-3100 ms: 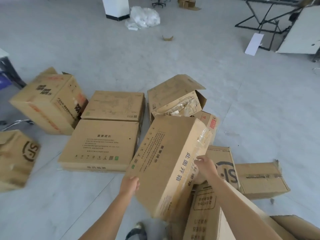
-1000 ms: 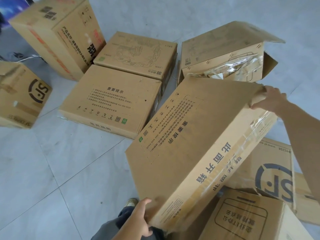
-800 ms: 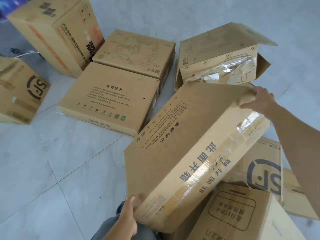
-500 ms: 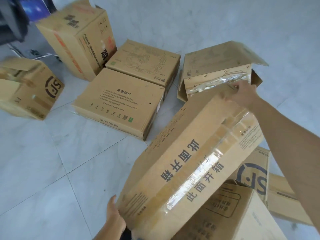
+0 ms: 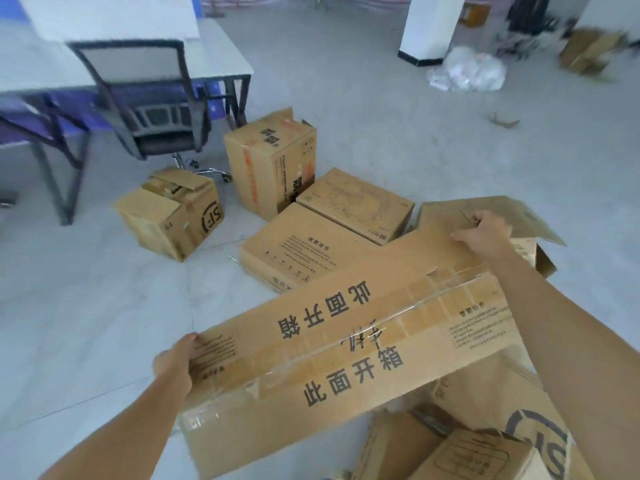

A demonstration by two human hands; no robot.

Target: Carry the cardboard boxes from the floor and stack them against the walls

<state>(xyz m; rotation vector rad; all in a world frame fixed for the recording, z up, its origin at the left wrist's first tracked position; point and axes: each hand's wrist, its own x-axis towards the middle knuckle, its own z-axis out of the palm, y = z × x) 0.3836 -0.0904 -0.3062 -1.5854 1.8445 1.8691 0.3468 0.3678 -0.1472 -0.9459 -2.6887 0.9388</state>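
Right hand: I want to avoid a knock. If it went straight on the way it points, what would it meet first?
Probably the raised flap of the open box, just beyond the right hand that grips the far edge of the carried box. Depth is unclear, so it might pass above.

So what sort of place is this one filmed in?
Probably an office being set up or cleared: a desk with an office chair, cardboard boxes strewn on the grey floor, and a white pillar.
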